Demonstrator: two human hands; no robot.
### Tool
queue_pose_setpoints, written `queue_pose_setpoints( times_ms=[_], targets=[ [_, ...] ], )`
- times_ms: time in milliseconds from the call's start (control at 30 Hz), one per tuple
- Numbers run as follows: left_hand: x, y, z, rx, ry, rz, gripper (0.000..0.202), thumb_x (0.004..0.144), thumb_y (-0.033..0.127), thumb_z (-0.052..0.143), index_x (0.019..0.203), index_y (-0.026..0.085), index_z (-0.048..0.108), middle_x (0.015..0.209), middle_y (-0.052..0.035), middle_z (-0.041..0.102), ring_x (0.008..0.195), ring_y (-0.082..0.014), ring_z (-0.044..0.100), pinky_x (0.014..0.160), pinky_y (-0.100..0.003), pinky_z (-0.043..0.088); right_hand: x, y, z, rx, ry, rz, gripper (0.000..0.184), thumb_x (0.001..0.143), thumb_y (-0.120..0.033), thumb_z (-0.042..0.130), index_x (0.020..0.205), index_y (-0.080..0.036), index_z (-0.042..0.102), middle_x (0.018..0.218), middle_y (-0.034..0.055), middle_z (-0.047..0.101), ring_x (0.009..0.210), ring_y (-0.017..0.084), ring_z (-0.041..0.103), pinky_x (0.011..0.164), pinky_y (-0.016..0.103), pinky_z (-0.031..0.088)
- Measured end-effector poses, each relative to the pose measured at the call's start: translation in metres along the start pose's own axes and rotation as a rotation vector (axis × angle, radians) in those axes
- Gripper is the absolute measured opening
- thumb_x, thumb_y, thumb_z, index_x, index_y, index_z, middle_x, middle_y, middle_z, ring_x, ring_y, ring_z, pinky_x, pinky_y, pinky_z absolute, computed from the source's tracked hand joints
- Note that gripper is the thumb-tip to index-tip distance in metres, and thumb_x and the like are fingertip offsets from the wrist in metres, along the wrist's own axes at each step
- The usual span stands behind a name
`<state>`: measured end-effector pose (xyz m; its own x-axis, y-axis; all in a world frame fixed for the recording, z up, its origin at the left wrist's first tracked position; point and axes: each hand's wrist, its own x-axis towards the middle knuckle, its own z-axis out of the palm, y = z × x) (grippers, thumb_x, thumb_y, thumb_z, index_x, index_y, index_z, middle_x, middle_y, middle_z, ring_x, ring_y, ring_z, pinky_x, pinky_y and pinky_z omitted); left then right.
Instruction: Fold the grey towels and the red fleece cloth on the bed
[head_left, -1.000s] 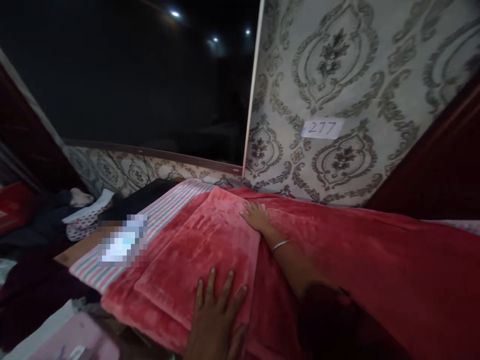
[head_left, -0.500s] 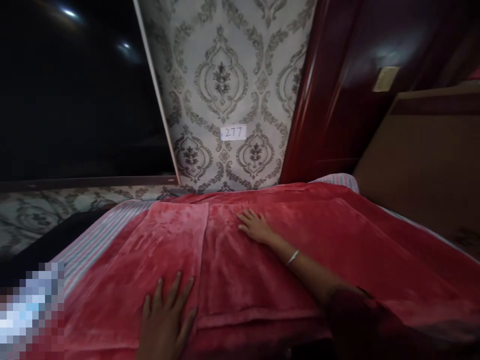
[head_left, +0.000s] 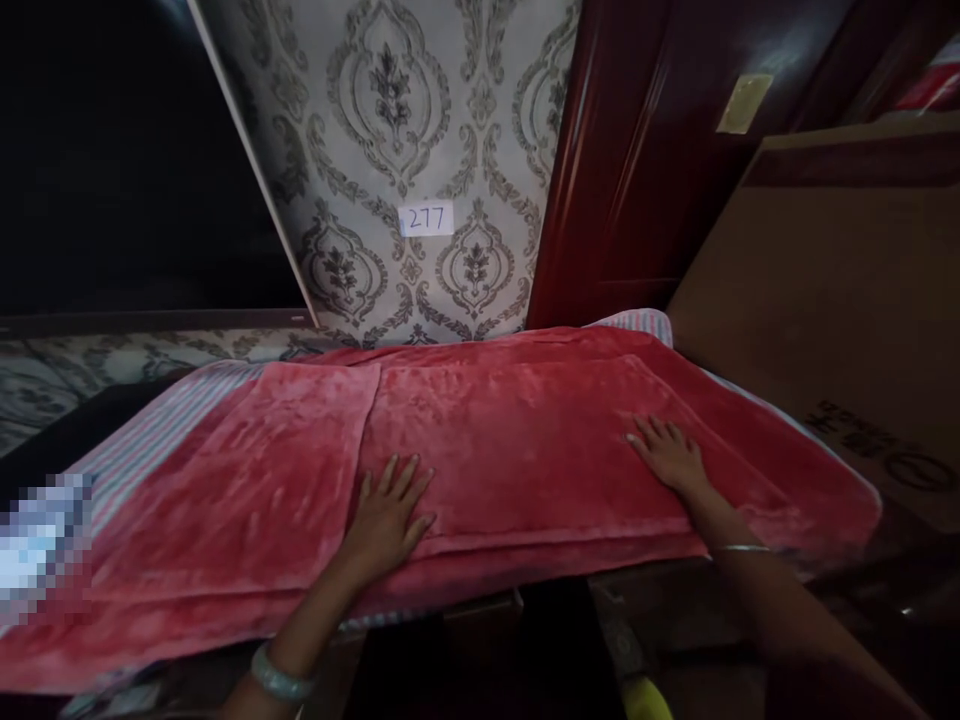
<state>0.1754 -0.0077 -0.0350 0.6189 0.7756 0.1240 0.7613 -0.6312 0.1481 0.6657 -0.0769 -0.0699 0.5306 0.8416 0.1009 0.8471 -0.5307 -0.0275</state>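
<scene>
A plush red blanket lies spread over a table, with a folded layer on its left part. My left hand rests flat on it near the front edge, fingers spread, beside the folded layer's edge. My right hand lies flat and open on the blanket's right part. Both hands hold nothing. A bangle circles each wrist.
A striped cloth shows under the blanket at left and at the back right. Patterned wallpaper with a label reading 277 stands behind. A dark red door and a large cardboard box are at right.
The view swung right. My left hand slid from the folded layer to the blanket's middle front. My right hand swept from the blanket's middle rightward toward the right end.
</scene>
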Motion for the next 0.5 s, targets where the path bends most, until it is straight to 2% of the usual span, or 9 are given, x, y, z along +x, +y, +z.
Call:
queue_pose_setpoints(
  times_ms=[133, 200, 300, 400, 500],
  targets=[
    [-0.006, -0.004, 0.005, -0.003, 0.003, 0.016, 0.058, 0.095, 0.042, 0.046, 0.151, 0.030, 0.040, 0.161, -0.0095, 0.032, 0.151, -0.0361, 0.019, 0.115, -0.068, 0.019, 0.004, 0.009, 0.004, 0.015, -0.021, 0.012, 0.060, 0.099, -0.049, 0.028, 0.153, -0.027, 0.037, 0.161, 0.0106, 0.031, 0.145, 0.035, 0.030, 0.109, 0.062, 0.034],
    [-0.006, -0.007, 0.004, -0.007, -0.002, 0.017, 0.058, 0.095, 0.043, 0.045, 0.151, 0.031, 0.040, 0.162, -0.0088, 0.032, 0.151, -0.0355, 0.018, 0.116, -0.067, 0.019, 0.008, 0.013, -0.001, 0.045, -0.043, -0.009, 0.059, 0.099, -0.048, 0.030, 0.153, -0.026, 0.039, 0.159, 0.0114, 0.034, 0.144, 0.034, 0.033, 0.108, 0.061, 0.035],
    [0.000, -0.008, -0.002, -0.008, -0.021, -0.004, 0.056, 0.096, 0.042, 0.042, 0.150, 0.028, 0.042, 0.159, -0.0107, 0.035, 0.150, -0.0356, 0.023, 0.114, -0.067, 0.023, 0.008, 0.028, -0.017, 0.086, -0.024, -0.035, 0.056, 0.099, -0.042, 0.034, 0.149, -0.020, 0.044, 0.154, 0.0135, 0.042, 0.140, 0.031, 0.040, 0.110, 0.051, 0.037],
    [0.013, -0.002, -0.008, 0.013, -0.001, 0.008, 0.055, 0.097, 0.041, 0.040, 0.149, 0.023, 0.045, 0.156, -0.0128, 0.041, 0.148, -0.0340, 0.030, 0.115, -0.064, 0.026, 0.002, 0.052, -0.038, 0.063, 0.066, 0.128, 0.054, 0.099, -0.040, 0.038, 0.146, -0.017, 0.047, 0.147, 0.0175, 0.051, 0.132, 0.033, 0.048, 0.106, 0.051, 0.040],
    [0.027, 0.009, -0.006, 0.029, 0.015, 0.131, 0.056, 0.095, 0.040, 0.042, 0.149, 0.024, 0.045, 0.156, -0.0123, 0.041, 0.148, -0.0320, 0.031, 0.117, -0.063, 0.022, -0.004, 0.070, -0.055, 0.048, -0.011, 0.294, 0.052, 0.100, -0.039, 0.037, 0.141, -0.010, 0.051, 0.130, 0.0233, 0.062, 0.119, 0.034, 0.059, 0.094, 0.046, 0.047]
  ],
)
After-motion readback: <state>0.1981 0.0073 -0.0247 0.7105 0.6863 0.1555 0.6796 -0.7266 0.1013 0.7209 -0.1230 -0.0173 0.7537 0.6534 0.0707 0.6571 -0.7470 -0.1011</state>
